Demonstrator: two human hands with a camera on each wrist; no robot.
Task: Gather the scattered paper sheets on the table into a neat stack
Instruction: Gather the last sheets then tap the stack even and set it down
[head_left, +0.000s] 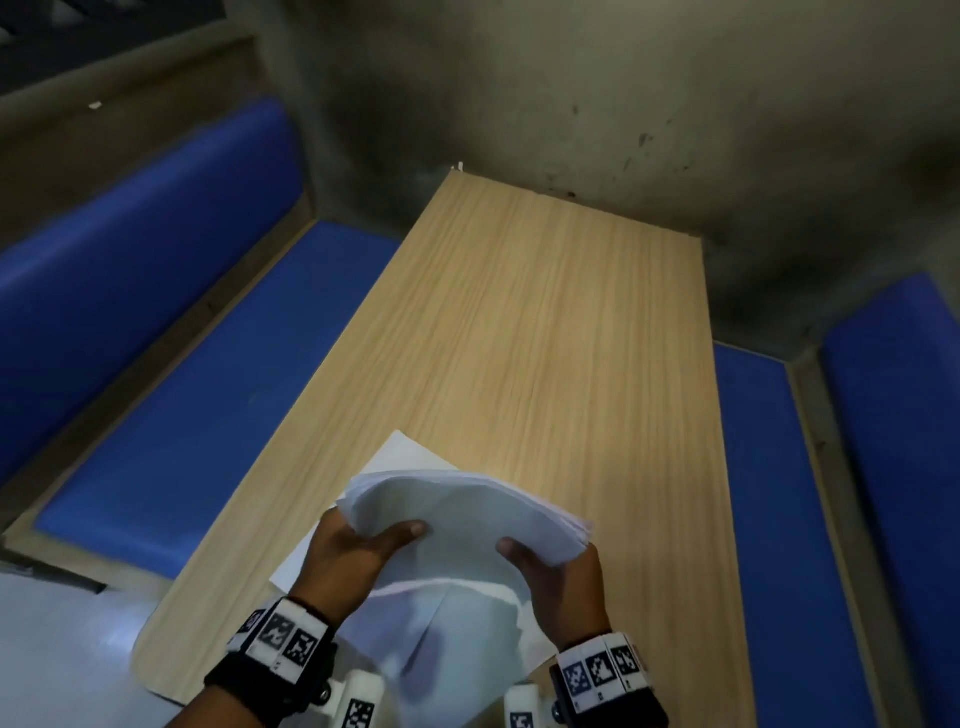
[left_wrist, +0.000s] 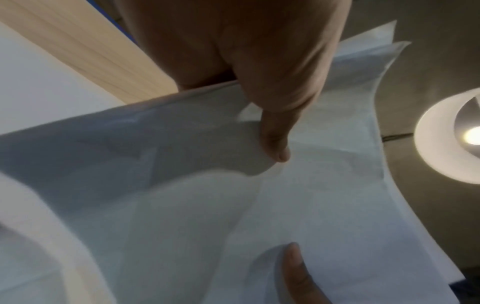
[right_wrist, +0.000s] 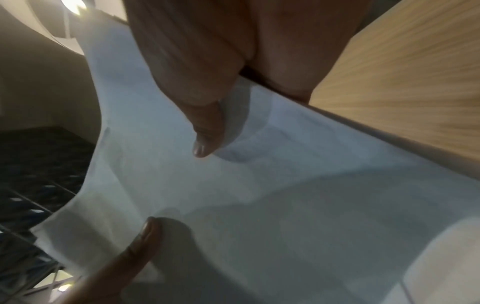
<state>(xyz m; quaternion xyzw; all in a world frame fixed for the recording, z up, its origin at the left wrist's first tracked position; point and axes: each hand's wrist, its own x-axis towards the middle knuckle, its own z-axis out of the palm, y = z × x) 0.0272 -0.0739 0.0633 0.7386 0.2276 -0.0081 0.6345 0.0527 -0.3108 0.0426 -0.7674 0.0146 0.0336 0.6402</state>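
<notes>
stack (head_left: 467, 514): white sheets, bowing upward in the middle, being held above the near end of the table (head_left: 545, 338); far-right edges fanning unevenly, not squared yet.
loose sheet (head_left: 400, 452): lying flat on table just under/behind stack, far corner poking out.
L hand (head_left: 348, 556): gripping stack's left edge, thumb on top, fingers underneath.
R hand (head_left: 556, 577): gripping right edge, same pinch w/ thumb on top.
step: prob squaring the bundle. Loosen both grips a bit, tap long edge on table so sheets are sliding flush, then lay over the loose sheet.
risk: tight pinch is keeping the bow, edges staying offset.
</notes>
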